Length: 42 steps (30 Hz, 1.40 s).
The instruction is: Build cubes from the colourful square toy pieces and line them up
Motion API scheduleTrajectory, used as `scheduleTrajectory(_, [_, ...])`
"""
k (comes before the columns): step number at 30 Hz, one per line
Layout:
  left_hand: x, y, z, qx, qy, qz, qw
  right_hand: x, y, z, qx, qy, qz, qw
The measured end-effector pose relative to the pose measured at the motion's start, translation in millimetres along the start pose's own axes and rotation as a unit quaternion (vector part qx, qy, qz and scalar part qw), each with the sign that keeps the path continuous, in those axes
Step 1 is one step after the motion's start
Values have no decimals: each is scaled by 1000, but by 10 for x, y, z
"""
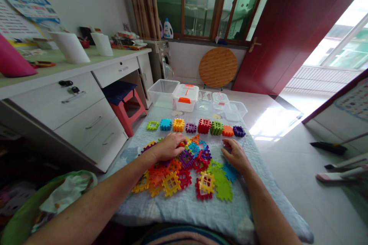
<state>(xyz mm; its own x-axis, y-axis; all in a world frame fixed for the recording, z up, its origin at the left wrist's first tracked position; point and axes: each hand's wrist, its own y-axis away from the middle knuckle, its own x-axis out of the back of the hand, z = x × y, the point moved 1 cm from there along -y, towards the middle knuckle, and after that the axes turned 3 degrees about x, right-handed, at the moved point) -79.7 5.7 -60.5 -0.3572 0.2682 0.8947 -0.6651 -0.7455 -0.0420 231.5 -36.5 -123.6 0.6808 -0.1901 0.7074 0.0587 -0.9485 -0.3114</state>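
My left hand (170,146) reaches over the heap of interlocking plastic squares, its fingers bent and its thumb apart from them. Its fingertips are at the yellow and orange pieces near the top of the heap; nothing held shows. A purple square (186,158) and a light blue piece (193,149) lie just beyond the thumb. My right hand (235,155) is open at the heap's right side, fingers apart and nothing in them. Close below it are a blue piece (230,171) and lime green panels (222,185). A yellow window square (206,182) lies on a red one.
Behind the heap stands a row of assembled cubes, including a red cube (204,126) and a yellow cube (178,124). Farther back are clear plastic boxes, one a lidded box (186,97) with orange clips. A pink stool (126,109) stands left of the cloth-covered table (175,212).
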Motion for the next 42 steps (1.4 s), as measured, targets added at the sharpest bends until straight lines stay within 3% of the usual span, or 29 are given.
scheduleTrajectory(7, [48, -19, 72, -15, 87, 4, 996, 3, 0, -6, 1, -1, -3, 1000])
scheduleTrajectory(11, [44, -73, 12, -24, 37, 41, 998, -3, 2, -4, 5, -1, -1, 1000])
scheduleTrajectory(18, [-23, -180, -41, 25, -96, -61, 993, -18, -3, 15, 6, 5, -3, 1000])
scheduleTrajectory(24, [8, -237, 29, 59, -140, -98, 984, -9, 0, -12, 5, 15, -11, 1000])
scheduleTrajectory(27, [20, -257, 22, 47, -145, -80, 985, 2, 0, -40, 7, 14, -10, 1000])
scheduleTrajectory(35, [170, -79, 1, 1, -106, 72, 992, 7, -9, -43, 4, 14, -10, 1000])
scheduleTrajectory(42, [259, 249, -6, 54, -65, 20, 996, -6, 1, -31, 6, 9, -10, 1000])
